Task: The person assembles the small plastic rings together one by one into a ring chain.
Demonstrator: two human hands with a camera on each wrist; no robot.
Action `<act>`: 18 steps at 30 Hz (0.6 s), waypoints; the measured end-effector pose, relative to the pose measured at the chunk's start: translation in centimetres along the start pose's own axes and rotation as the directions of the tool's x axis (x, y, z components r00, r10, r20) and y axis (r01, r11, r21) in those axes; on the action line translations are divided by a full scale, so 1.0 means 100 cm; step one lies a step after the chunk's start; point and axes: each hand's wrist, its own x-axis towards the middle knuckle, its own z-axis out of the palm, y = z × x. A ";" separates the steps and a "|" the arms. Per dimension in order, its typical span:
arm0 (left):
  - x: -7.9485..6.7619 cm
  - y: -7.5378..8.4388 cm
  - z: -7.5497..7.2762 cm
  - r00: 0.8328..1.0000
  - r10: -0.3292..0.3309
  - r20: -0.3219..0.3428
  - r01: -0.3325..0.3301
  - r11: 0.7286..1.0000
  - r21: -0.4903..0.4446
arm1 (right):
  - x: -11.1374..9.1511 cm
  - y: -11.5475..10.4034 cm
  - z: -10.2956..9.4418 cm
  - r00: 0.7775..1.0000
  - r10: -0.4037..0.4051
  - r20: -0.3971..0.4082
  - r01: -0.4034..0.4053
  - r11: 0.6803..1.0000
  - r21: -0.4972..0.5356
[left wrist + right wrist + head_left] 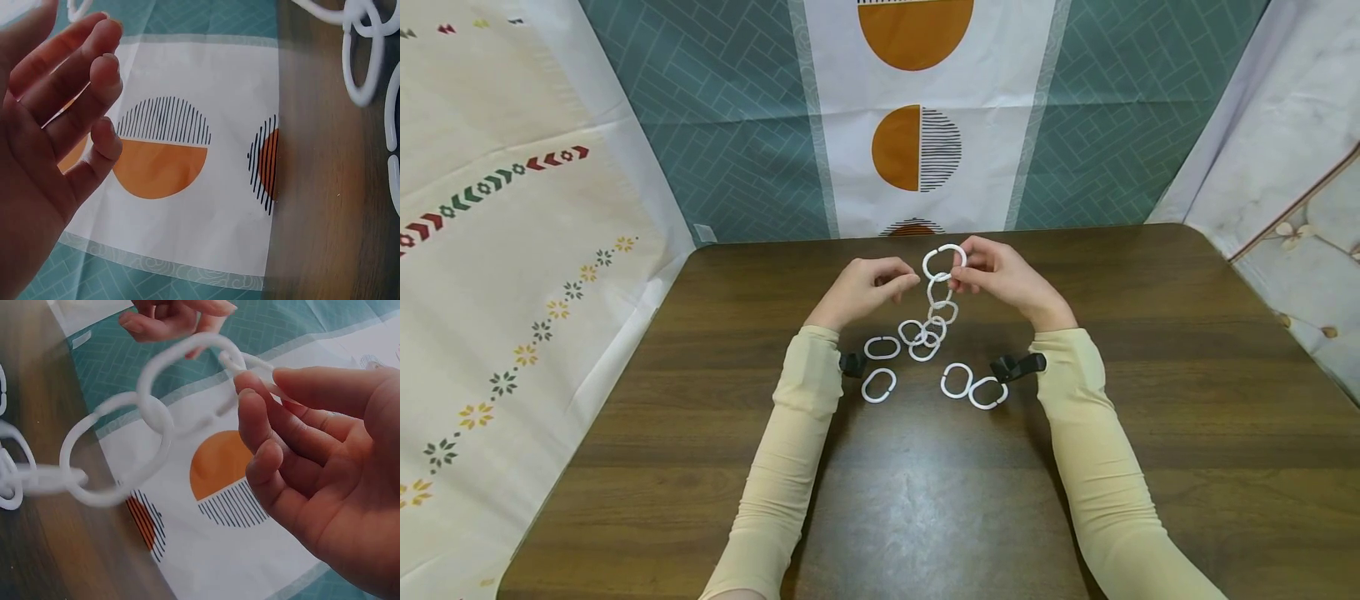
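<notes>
My right hand (1011,279) pinches the top white plastic link (926,265) between thumb and fingertips, raised above the table. Below it hangs a chain of several joined white links (929,292), its lower end lying on the wood. The right wrist view shows the upper chain links (65,453) slightly blurred, trailing leftward from the fingertips. Just left of the raised link is my left hand (857,292), fingers loosely bent, holding nothing. The left wrist view shows that hand's palm side (56,125), with gaps between the fingers.
Two loose links lie left of the chain, an upper link (880,357) and a lower link (877,402). Another pair, one link (943,382) beside another link (982,407), lies near my right wrist. A patterned cloth (992,150) hangs behind the brown table (655,450).
</notes>
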 end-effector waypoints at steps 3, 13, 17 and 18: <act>0.001 0.000 0.001 1.000 -0.018 0.007 0.018 1.000 0.008 | 0.001 0.000 0.004 1.000 -0.005 0.028 0.006 1.000 -0.026; 0.000 0.004 0.001 0.999 -0.049 -0.008 0.048 0.998 -0.046 | 0.006 0.001 0.019 0.990 -0.039 0.136 0.042 0.999 -0.021; 0.000 0.006 -0.001 0.996 -0.041 -0.076 0.034 0.996 -0.088 | 0.006 0.002 0.019 0.993 -0.023 0.114 0.032 0.997 -0.076; 0.000 0.006 -0.001 0.994 -0.043 -0.096 0.032 0.994 -0.107 | 0.006 0.003 0.019 0.994 -0.014 0.105 0.025 0.994 -0.107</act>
